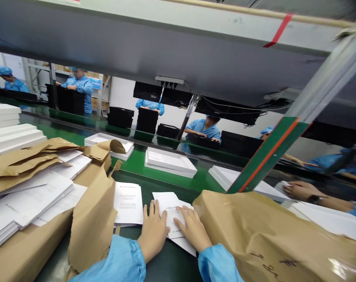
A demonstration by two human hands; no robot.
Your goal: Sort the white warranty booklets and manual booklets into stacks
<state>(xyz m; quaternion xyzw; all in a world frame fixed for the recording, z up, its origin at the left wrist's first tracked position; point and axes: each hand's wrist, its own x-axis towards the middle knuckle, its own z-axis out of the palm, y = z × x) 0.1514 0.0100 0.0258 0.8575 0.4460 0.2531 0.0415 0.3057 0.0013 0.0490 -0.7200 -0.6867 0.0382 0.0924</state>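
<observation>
**Both hands flat on the leaflets**

Between brown parcels (272, 235) at the bench's near edge, the leaflets (169, 207) lie under left hand (153, 231) and right hand (192, 229), fingers spread, gripping nothing. Best press evenly, squaring edges beside the booklet (128, 203).

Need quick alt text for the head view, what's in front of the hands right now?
Both hands, left hand and right hand, press flat on a small stack of white leaflets on the dark bench, beside a warranty booklet and torn brown paper wrapping. White trays sit on the green conveyor behind.
</observation>
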